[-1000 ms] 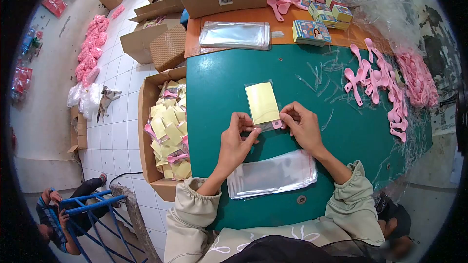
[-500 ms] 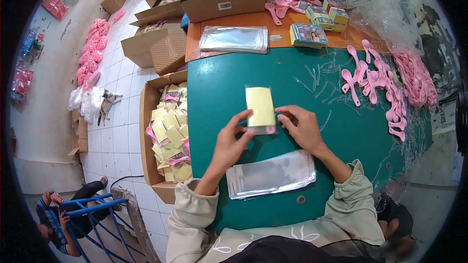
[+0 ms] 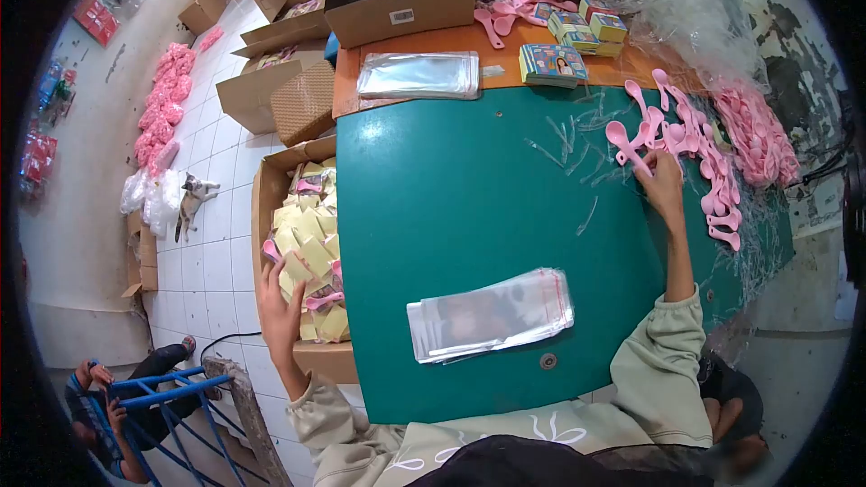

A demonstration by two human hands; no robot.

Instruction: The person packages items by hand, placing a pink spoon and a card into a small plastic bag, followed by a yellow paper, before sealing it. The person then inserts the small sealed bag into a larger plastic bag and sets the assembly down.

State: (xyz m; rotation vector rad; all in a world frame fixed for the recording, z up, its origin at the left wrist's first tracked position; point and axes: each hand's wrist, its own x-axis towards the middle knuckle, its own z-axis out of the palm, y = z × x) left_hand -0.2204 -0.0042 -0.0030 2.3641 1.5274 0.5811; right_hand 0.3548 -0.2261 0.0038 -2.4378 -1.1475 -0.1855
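Note:
Above the box of packed yellow cards (image 3: pixel 312 239) at the table's left side is my left hand (image 3: pixel 281 298), its fingers spread and holding nothing. My right hand (image 3: pixel 663 182) reaches to the pile of pink spoons (image 3: pixel 690 131) at the right, its fingers closed on the handle of one pink spoon (image 3: pixel 624 142). A stack of clear plastic sleeves (image 3: pixel 492 316) lies on the green table (image 3: pixel 451 216) near its front edge.
Clear sleeves (image 3: pixel 419 74), a brown carton (image 3: pixel 401 4) and card stacks (image 3: pixel 552 65) stand on the orange surface. Plastic scraps (image 3: pixel 573 140) lie near the spoons. A cat (image 3: pixel 191 204) is on the tiled floor. One person (image 3: pixel 99 415) sits at lower left, another (image 3: pixel 732 401) at lower right.
The yellow-card packet has left the table's middle. My left hand has moved left over the box and opened. My right hand has moved up and right and taken hold of a pink spoon.

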